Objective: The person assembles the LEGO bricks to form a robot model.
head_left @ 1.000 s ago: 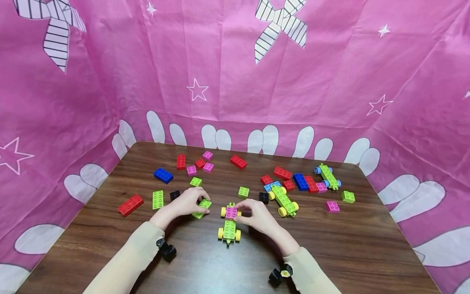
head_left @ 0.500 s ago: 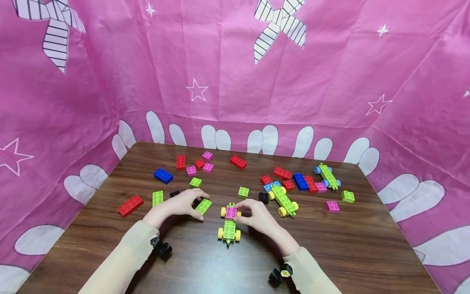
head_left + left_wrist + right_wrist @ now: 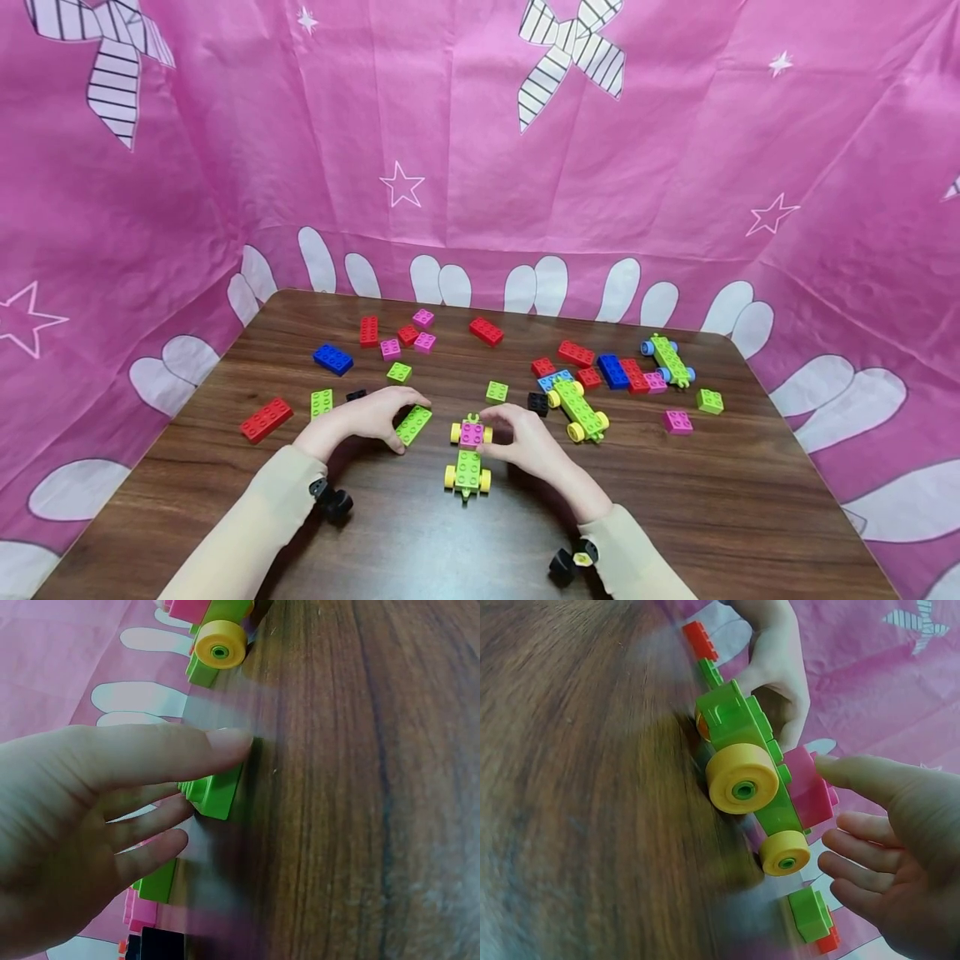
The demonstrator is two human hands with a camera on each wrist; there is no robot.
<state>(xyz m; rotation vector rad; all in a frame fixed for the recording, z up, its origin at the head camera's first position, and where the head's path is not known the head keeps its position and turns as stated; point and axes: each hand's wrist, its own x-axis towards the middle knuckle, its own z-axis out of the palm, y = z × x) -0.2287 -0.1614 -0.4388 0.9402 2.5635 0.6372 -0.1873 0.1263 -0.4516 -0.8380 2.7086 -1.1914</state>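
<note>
In the head view my left hand (image 3: 377,417) spans a lime-green brick (image 3: 413,425) lengthwise, index fingertip at its far end and thumb at its near end. The left wrist view shows the thumb along this green brick (image 3: 217,796), low over the table. My right hand (image 3: 521,437) pinches a pink brick (image 3: 472,434) that sits on a lime-green wheeled car base (image 3: 468,471) with yellow wheels. From the right wrist, the thumb lies at one side of the pink brick (image 3: 808,787), the other fingers near its opposite side.
A second yellow-wheeled base (image 3: 579,408) stands to the right, and a blue-wheeled base (image 3: 669,360) farther back. A red brick (image 3: 266,419) and a blue brick (image 3: 333,358) lie at left. Several loose bricks are scattered across the brown table (image 3: 712,517) before a pink curtain (image 3: 465,125).
My left thumb has drawn back toward the near end of the green brick, uncovering more of its top. The right hand and the car base have stayed put.
</note>
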